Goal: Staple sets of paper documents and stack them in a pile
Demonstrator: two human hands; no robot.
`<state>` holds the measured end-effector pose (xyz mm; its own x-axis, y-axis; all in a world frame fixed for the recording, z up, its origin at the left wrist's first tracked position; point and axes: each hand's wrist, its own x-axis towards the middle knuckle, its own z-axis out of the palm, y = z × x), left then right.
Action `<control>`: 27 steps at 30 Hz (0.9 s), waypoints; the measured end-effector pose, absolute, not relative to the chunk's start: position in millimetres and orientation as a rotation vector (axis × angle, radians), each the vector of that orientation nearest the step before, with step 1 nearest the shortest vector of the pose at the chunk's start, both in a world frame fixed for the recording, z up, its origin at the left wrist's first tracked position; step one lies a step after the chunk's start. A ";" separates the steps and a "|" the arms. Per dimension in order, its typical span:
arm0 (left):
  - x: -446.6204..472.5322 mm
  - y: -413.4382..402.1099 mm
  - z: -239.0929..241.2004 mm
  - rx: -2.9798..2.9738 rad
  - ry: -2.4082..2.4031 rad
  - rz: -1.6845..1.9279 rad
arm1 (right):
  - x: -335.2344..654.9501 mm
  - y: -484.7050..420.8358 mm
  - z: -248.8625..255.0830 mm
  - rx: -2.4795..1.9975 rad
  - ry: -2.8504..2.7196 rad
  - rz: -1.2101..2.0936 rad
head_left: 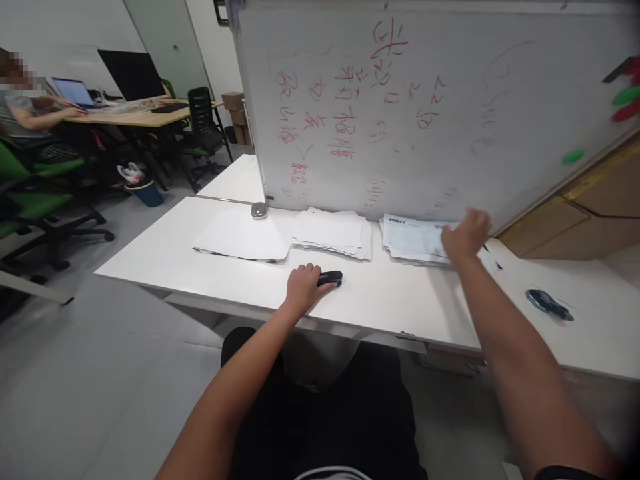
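Note:
My left hand [302,285] rests on the white table [210,280], its fingers closed round the near end of a black stapler [331,278] that lies on the tabletop. My right hand [466,235] reaches forward and lies on the right-hand stack of printed sheets [413,238]; it is blurred by motion and its fingers do not show clearly. Two more paper stacks lie to the left: a middle stack [333,231] and a flat white stack [243,237].
A whiteboard [425,107] with red writing stands at the table's far edge. A small silver object [259,211] sits near its foot. A dark object [549,304] lies at the right. At the far left a person works at a desk [130,117] with monitors and green chairs.

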<state>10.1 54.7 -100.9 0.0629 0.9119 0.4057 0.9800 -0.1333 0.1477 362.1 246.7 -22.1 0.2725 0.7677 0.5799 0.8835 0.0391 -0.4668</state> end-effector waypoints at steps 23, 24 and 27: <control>11.5 52.5 -92.6 -2.173 -2.033 -0.581 | 231.2 203.8 -92.0 -1.166 -2.247 0.733; 11.9 52.3 -92.2 -2.174 -2.037 -0.589 | 233.0 203.2 -91.3 -1.162 -2.234 0.763; 12.9 52.2 -91.7 -2.181 -2.032 -0.614 | 237.3 201.9 -89.3 -1.148 -2.216 0.820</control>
